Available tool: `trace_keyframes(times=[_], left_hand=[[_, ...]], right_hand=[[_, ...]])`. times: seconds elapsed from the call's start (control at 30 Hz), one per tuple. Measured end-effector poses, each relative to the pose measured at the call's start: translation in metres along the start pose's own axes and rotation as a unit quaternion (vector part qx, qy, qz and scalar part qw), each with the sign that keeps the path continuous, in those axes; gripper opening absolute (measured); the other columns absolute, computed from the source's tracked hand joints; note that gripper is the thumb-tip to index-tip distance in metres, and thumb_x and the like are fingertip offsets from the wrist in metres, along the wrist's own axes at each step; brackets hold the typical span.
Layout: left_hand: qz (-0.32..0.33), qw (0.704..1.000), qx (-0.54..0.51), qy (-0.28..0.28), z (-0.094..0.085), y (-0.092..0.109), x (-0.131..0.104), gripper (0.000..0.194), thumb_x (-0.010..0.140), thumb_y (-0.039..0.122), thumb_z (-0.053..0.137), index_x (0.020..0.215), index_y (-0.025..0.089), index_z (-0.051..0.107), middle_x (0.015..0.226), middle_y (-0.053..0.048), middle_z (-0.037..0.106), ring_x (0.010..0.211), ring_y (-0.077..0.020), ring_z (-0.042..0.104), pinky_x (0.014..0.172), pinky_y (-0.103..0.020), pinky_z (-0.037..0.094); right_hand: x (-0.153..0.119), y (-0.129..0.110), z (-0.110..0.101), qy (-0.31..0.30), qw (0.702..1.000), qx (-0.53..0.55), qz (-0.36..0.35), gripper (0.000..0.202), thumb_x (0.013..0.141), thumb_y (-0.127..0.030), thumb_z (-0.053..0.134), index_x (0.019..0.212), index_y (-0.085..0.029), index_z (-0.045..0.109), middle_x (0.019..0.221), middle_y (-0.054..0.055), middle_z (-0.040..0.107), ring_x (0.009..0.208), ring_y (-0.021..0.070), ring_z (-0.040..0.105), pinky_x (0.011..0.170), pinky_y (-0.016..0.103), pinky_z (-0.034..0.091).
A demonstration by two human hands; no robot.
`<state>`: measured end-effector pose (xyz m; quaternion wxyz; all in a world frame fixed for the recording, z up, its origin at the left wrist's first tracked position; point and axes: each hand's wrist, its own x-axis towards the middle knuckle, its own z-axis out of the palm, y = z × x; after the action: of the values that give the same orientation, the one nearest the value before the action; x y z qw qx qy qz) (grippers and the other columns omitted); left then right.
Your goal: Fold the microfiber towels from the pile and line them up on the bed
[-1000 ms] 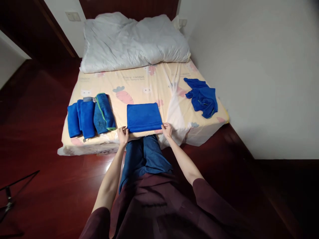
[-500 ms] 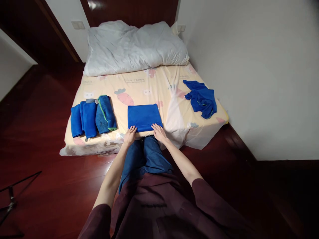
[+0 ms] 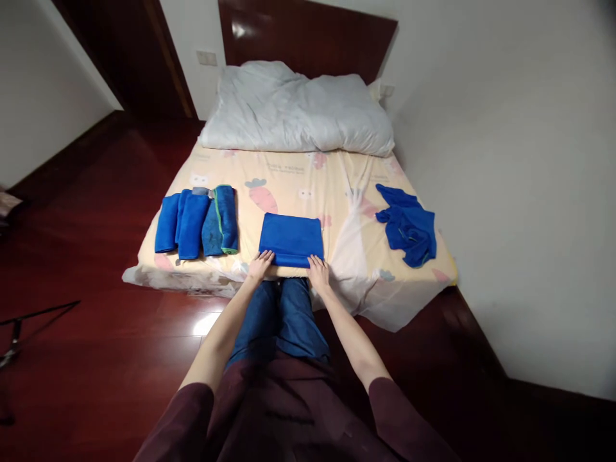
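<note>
A blue cloth (image 3: 291, 236), folded into a flat rectangle, lies at the bed's front edge, with a narrow turned-up strip along its near side. My left hand (image 3: 261, 264) grips the near left corner of that strip, and my right hand (image 3: 318, 271) grips the near right corner. Several rolled blue towels (image 3: 194, 226) sit side by side on the left of the bed; the rightmost roll (image 3: 226, 219) has green edging. A crumpled blue cloth (image 3: 409, 226) lies loose on the right side of the bed.
The bed (image 3: 283, 181) has a pale patterned sheet. A white quilt (image 3: 303, 112) is bunched near the dark headboard (image 3: 308, 32). A wall (image 3: 520, 192) stands on the right. Thin dark metal legs (image 3: 17, 330) show at the lower left.
The camera view has shifted, so the bed appears lower and further right. The strip at the cloth's near edge looks more clearly turned up, and my fingers are curled more around its corners.
</note>
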<state>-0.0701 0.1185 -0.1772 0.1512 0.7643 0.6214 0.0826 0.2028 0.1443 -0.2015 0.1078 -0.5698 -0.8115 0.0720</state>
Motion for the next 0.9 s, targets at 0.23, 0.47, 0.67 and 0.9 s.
trace_keyframes(times=[0.23, 0.47, 0.67, 0.9], left_hand=[[0.035, 0.999, 0.004, -0.007, 0.0, -0.01, -0.016, 0.063, 0.087, 0.001, 0.041, 0.146, 0.018, 0.054, 0.157, -0.011, 0.048, 0.15, -0.024, 0.04, 0.126, -0.044, 0.03], [0.007, 0.995, -0.086, 0.052, 0.016, -0.014, -0.055, 0.054, 0.09, 0.008, 0.042, 0.139, 0.018, 0.061, 0.145, -0.01, 0.061, 0.138, -0.022, 0.054, 0.119, -0.04, 0.042], [-0.068, 0.976, -0.183, 0.099, 0.016, -0.026, -0.049, 0.051, 0.079, 0.011, 0.047, 0.123, 0.016, 0.071, 0.124, -0.01, 0.072, 0.123, -0.027, 0.062, 0.112, -0.042, 0.048], [-0.114, 0.963, -0.209, 0.124, 0.014, -0.029, -0.047, 0.037, 0.082, 0.019, 0.05, 0.111, 0.018, 0.074, 0.113, -0.011, 0.073, 0.109, -0.0263, 0.065, 0.105, -0.042, 0.051]], right_hand=[[-0.004, 0.005, -0.008, -0.009, 1.0, 0.021, 0.016, 0.04, 0.091, -0.008, 0.056, 0.128, -0.013, 0.069, 0.137, 0.015, 0.067, 0.138, 0.0302, 0.052, 0.115, 0.046, 0.037], [-0.059, 0.014, -0.007, 0.076, 0.992, 0.088, 0.051, 0.04, 0.088, -0.005, 0.048, 0.117, -0.017, 0.073, 0.135, 0.009, 0.069, 0.13, 0.0262, 0.055, 0.111, 0.045, 0.038], [-0.051, 0.029, -0.011, 0.091, 0.986, 0.102, 0.097, 0.044, 0.08, -0.004, 0.052, 0.117, -0.017, 0.072, 0.135, 0.011, 0.067, 0.124, 0.0275, 0.056, 0.109, 0.045, 0.04], [-0.049, 0.042, -0.008, 0.119, 0.973, 0.151, 0.129, 0.042, 0.079, -0.006, 0.052, 0.113, -0.017, 0.074, 0.123, 0.011, 0.071, 0.117, 0.0283, 0.057, 0.108, 0.043, 0.043]])
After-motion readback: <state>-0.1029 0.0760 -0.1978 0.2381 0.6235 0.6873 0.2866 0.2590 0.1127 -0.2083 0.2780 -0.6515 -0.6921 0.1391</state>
